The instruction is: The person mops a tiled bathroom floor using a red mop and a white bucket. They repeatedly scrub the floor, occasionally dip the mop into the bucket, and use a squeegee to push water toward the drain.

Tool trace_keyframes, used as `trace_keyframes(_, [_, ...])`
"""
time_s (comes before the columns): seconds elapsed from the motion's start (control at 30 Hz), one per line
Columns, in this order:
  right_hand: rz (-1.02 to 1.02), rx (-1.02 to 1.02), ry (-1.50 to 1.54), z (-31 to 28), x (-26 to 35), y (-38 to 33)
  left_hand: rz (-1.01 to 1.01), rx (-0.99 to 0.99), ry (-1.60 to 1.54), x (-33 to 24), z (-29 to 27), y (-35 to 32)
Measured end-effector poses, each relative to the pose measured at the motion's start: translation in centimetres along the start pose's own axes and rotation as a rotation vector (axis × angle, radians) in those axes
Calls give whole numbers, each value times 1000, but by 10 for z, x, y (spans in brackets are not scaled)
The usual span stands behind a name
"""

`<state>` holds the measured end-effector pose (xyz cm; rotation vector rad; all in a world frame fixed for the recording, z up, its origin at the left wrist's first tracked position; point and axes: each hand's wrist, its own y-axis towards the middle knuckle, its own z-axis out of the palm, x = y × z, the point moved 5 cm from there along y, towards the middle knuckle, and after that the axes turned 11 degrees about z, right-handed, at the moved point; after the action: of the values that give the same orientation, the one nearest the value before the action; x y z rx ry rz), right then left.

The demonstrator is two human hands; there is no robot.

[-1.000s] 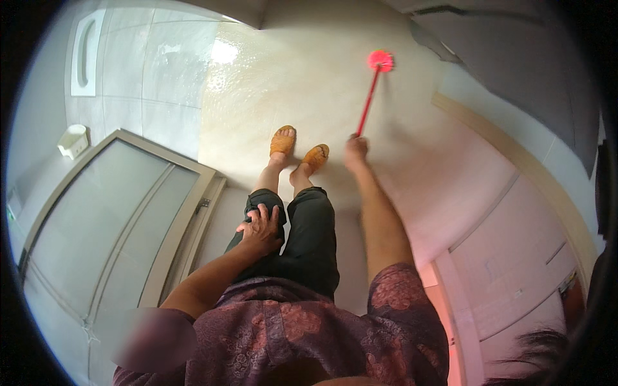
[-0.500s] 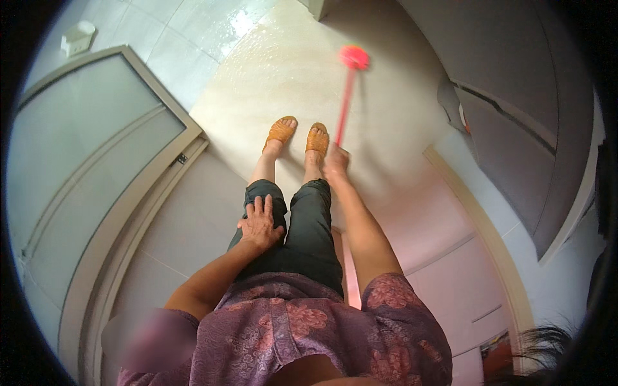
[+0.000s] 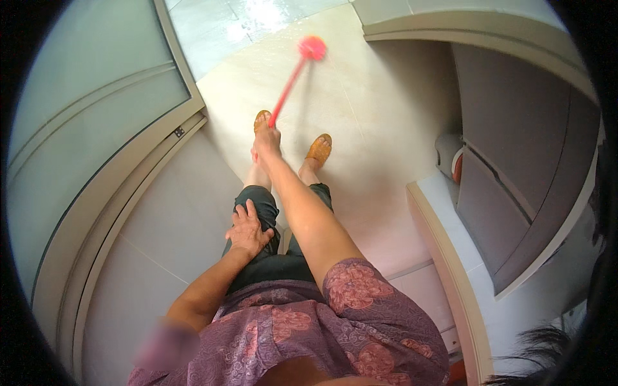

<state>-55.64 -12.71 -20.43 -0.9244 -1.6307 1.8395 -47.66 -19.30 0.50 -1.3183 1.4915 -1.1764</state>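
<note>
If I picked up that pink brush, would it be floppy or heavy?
The pink brush is probably stiff: its handle looks straight. It's likely light, as the right hand alone holds it. Its round head sits at the far end, so it might feel top-heavy.

Pale door to one side, dark unit to the other

A pale translucent door panel (image 3: 84, 103) in a beige frame (image 3: 129, 150) fills the left, with a small dark metal fitting (image 3: 179, 132) near its corner. Grey tiles (image 3: 203, 22) gleam at the top. On the right stands a large dark grey unit (image 3: 492, 222); a rounded grey object (image 3: 445, 153) sits beside it, near a tan edging strip (image 3: 430, 228).
</note>
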Motion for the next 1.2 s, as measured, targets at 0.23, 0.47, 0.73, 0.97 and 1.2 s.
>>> trace_keyframes(0.23, [-267,-295,-187,-29,43,-64,90,-18,-120,34,-23,-3])
trace_keyframes(0.47, [-27,-266,-21,-6,64,-58,114,-2,-221,46,-45,-1])
trace_keyframes(0.73, [-257,-28,-489,74,149,-83,137,-32,-339,46,-67,12])
trace_keyframes(0.97, [-365,-219,-1057,27,248,-156,-45,-418,-729,103,-36,-6])
trace_keyframes(1.2, [-850,-328,-1952,9,281,-120,-353,-930,323,216,-35,-245])
